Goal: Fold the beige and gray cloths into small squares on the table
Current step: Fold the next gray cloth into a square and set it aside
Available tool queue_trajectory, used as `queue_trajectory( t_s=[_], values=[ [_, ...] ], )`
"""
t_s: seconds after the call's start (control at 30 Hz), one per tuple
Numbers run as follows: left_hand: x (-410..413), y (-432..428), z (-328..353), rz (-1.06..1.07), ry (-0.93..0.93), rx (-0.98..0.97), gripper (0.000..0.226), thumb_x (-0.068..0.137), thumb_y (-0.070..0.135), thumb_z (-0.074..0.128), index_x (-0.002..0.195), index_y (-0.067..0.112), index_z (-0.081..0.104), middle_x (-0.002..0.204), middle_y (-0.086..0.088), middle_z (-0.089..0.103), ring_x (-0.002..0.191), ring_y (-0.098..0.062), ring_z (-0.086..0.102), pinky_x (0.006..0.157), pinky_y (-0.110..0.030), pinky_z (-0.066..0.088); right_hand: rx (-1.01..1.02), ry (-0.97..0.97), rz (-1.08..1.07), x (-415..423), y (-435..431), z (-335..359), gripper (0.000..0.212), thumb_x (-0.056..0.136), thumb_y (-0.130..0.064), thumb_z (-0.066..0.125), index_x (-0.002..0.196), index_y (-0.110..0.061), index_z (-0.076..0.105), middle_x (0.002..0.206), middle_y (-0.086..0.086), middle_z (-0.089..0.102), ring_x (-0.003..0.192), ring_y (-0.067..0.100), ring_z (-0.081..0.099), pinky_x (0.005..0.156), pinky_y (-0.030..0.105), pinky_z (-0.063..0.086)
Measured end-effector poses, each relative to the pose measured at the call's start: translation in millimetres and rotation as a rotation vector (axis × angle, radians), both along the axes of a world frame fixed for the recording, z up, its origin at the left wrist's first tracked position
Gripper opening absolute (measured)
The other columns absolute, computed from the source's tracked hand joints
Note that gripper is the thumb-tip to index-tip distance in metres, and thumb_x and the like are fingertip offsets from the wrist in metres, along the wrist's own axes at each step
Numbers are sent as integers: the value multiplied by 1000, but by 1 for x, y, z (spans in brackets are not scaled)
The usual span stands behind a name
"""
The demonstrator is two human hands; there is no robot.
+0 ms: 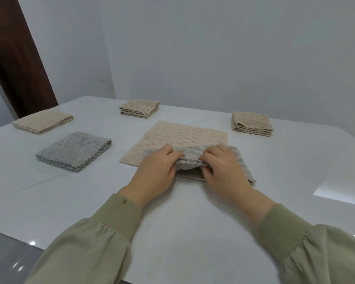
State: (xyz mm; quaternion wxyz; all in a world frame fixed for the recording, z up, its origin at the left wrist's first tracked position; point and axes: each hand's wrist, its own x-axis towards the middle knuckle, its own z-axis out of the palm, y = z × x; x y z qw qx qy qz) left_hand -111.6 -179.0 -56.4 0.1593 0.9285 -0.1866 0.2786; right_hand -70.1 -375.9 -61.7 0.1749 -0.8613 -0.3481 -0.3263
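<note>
Cloth of gray waffle-textured fabric (193, 155) is gripped just below the centre of the frame, with the fingers of the left hand (156, 171) and the right hand (223, 167) curled over its raised edge. It lies partly over a flat beige waffle-textured cloth (182, 134) on the white glossy table (193, 212). It is judged light, soft and limp, best taken at corners or folded edges. Two gray cloths are counted, one a folded gray square (74, 150) at left. Four beige are counted, three folded: the upper-left beige square (42, 120), the top-centre beige square (139, 107) and the right beige square (251, 124).
</note>
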Motion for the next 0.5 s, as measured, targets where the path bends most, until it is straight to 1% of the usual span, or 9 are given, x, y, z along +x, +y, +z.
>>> queue_trajectory(
  t_s=[0.07, 0.1, 0.17, 0.2, 0.23, 0.33, 0.43, 0.47, 0.5],
  values=[
    [1, 0, 7, 17, -62, 21, 42, 88, 24, 34, 119, 13, 60, 89, -1, 52, 58, -19, 49, 46, -32, 44, 67, 13, 2, 4, 1, 12, 10, 76, -9, 58, 82, -9, 66, 78, 4, 64, 76, 28, 56, 69, 36, 43],
    [2, 0, 12, 23, -89, 43, 38, 89, 26, 41, 120, 14, 59, 88, -1, 52, 58, -18, 48, 45, -30, 43, 101, 32, -2, 5, 3, 19, 11, 75, -8, 59, 83, -8, 67, 78, 5, 65, 74, 29, 58, 70, 36, 42],
    [4, 2, 20, 48, -114, 81, 37, 85, 30, 62, 120, 15, 59, 88, 0, 55, 60, -17, 52, 46, -27, 41, 164, 68, -19, 7, 9, 32, 12, 76, -4, 60, 85, -6, 68, 79, 6, 68, 75, 30, 60, 73, 37, 44],
    [6, 2, 24, 64, -113, 93, 40, 80, 28, 69, 117, 15, 61, 88, 0, 57, 62, -18, 54, 48, -26, 41, 185, 73, -25, 7, 12, 38, 12, 77, -3, 60, 86, -6, 68, 80, 7, 68, 77, 31, 60, 74, 39, 46],
    [9, 2, 28, 85, -106, 89, 36, 78, 24, 72, 112, 15, 64, 87, 0, 59, 67, -19, 56, 51, -27, 41, 196, 72, -28, 9, 16, 43, 12, 77, -4, 59, 85, -7, 68, 80, 7, 68, 77, 31, 61, 74, 40, 47],
    [17, 4, 46, 160, -50, -46, 12, 81, 14, 62, 92, 13, 67, 83, 1, 62, 80, -20, 56, 63, -28, 37, 160, 34, -33, 14, 21, 55, 18, 76, -1, 55, 88, -6, 67, 81, 8, 68, 77, 32, 61, 73, 44, 48],
    [21, 12, 61, 216, -17, -203, 9, 85, 14, 57, 84, 12, 66, 78, 4, 61, 74, -16, 51, 62, -27, 30, 29, -7, -117, 20, 19, 64, 34, 73, 7, 53, 103, -5, 64, 89, 11, 67, 84, 34, 60, 74, 43, 46],
    [21, 16, 63, 231, -10, -212, 10, 86, 15, 57, 82, 12, 66, 75, 4, 61, 73, -17, 52, 61, -28, 31, -29, 15, -178, 23, 16, 66, 33, 73, 7, 51, 102, -5, 62, 90, 10, 66, 85, 34, 58, 74, 41, 43],
    [20, 20, 64, 247, 6, -214, 11, 87, 16, 57, 81, 14, 66, 73, 5, 61, 72, -18, 53, 60, -29, 32, -85, 53, -247, 26, 12, 67, 28, 74, 5, 50, 96, -7, 61, 88, 10, 63, 85, 34, 57, 71, 38, 40]
  ],
)
